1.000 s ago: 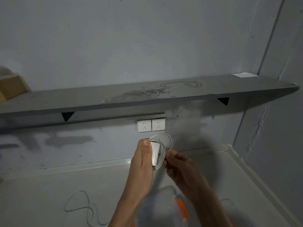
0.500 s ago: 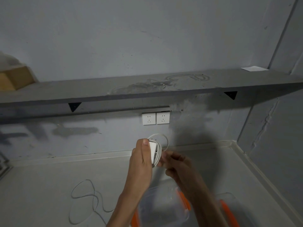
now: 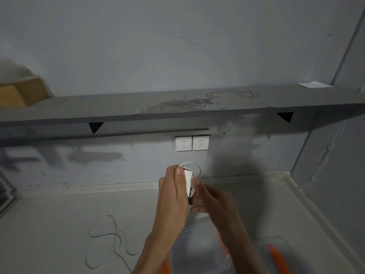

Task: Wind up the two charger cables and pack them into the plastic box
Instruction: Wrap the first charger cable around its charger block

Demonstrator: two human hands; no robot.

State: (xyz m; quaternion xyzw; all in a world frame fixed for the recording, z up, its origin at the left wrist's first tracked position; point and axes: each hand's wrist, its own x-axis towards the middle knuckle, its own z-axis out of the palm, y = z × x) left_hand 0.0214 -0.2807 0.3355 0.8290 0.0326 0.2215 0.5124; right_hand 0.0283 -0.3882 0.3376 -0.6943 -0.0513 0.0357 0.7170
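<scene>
The loop above the charger is tighter than before: fingers of the left hand clamp the charger, fingers of the right hand pinch the turns, so this cable is nearly wound.

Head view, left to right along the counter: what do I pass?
Loose cable → left hand → charger and cable, held by both hands → right hand → clear lid with orange clip.

white charger, orange-latched clear box
</scene>
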